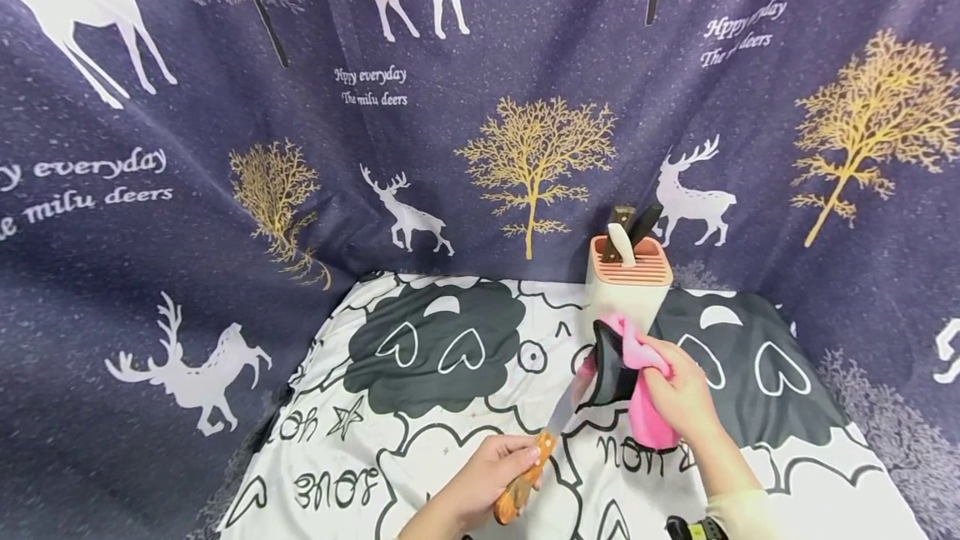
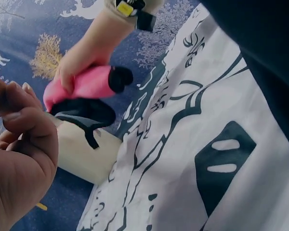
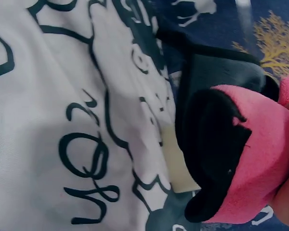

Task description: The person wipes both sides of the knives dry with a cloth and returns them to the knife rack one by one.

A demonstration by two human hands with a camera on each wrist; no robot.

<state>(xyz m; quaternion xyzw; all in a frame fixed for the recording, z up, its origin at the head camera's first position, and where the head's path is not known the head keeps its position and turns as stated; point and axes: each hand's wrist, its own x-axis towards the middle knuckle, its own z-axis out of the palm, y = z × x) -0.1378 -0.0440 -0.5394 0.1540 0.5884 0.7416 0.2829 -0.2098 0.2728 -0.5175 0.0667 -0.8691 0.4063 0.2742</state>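
Observation:
My left hand (image 1: 489,473) grips a kitchen knife by its wooden handle (image 1: 525,480), with the blade (image 1: 566,411) slanting up and to the right. In my right hand (image 1: 684,390) is a bunched cloth (image 1: 651,417), pink on one face and black on the other. Its black side hangs beside the blade's far end; whether they touch, I cannot tell. The right wrist view shows the folded cloth (image 3: 262,159) close up, its black face turned outward. In the left wrist view the curled fingers of my left hand (image 2: 26,144) hide most of the knife.
Behind the cloth stands a cream knife block (image 1: 624,298) with a slotted orange top, holding several knives, among them a white-handled one (image 1: 621,244). A black-and-white patterned sheet (image 1: 450,440) covers the surface. Dark blue deer-print fabric (image 1: 465,157) hangs around it.

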